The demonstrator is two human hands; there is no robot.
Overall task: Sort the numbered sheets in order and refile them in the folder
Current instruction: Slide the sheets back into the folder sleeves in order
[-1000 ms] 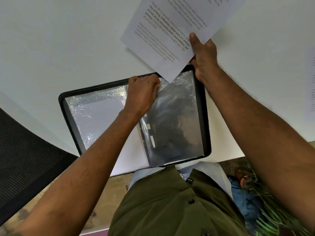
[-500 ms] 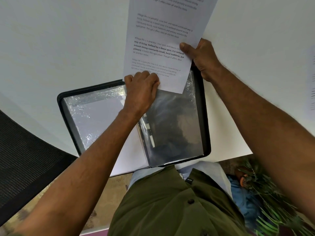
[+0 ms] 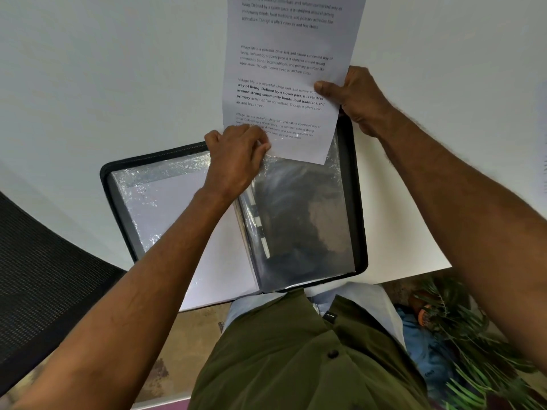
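A black display folder (image 3: 359, 202) lies open on the white table, its clear plastic sleeves showing. The left side holds a white sheet (image 3: 177, 208) inside a sleeve. My left hand (image 3: 233, 164) pinches the top edge of the right-hand sleeve (image 3: 299, 220), near the spine. My right hand (image 3: 355, 99) grips the right edge of a printed text sheet (image 3: 284, 72), thumb on top. The sheet stands squared above the sleeve, and its bottom edge overlaps the sleeve's top opening.
The white table (image 3: 103, 84) stretches around the folder. A black mesh chair (image 3: 44, 279) is at the lower left. A green plant (image 3: 473, 350) sits on the floor at the lower right. Another sheet's edge (image 3: 544, 119) shows at the far right.
The printed sheet has turned from tilted to square with the folder and come down, so its bottom edge now meets the sleeve's top. My left hand stays at the sleeve opening.
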